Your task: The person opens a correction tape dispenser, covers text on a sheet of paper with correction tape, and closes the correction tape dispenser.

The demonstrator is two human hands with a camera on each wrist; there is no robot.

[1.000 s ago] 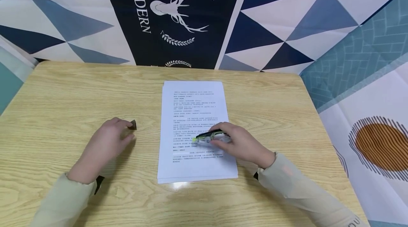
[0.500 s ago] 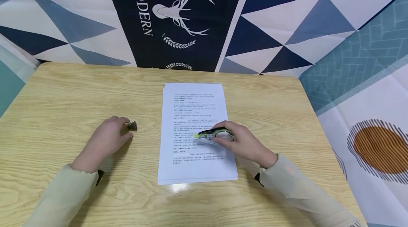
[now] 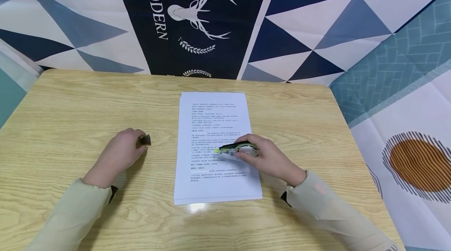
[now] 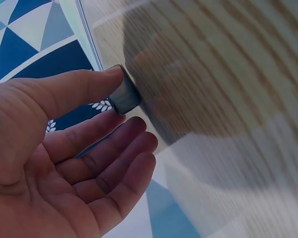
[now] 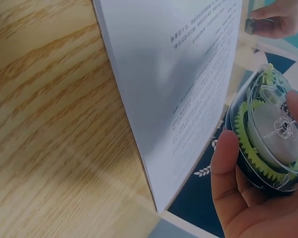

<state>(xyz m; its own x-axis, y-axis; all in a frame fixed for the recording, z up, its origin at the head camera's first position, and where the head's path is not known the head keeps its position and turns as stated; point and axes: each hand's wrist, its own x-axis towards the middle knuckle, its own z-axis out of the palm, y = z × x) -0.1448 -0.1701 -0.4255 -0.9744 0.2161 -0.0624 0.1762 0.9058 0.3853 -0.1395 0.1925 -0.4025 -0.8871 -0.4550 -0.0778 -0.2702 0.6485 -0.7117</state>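
My left hand [image 3: 121, 152] is at the left of the paper, its thumb and index finger pinching a small dark cap [image 4: 124, 93]. The other fingers curl loosely below it in the left wrist view. With my right hand [image 3: 269, 157] I hold a correction tape [image 5: 268, 134] with a clear case and green gears, thumb on one side and fingers on the other. In the head view its yellow-green tip points left over the printed paper stack [image 3: 211, 188]; whether it touches the sheet I cannot tell.
The stack of printed sheets lies on a light wood table [image 3: 88, 98], its edges slightly uneven. Behind the table hangs a patterned cloth [image 3: 296, 27] with triangles and a deer head. Another cloth with an orange-brown circle [image 3: 419, 161] hangs at the right.
The left thumb has drawn closer to the index finger, around the dark cap. The correction tape has turned a little, showing more of its side. The head view has shifted slightly.
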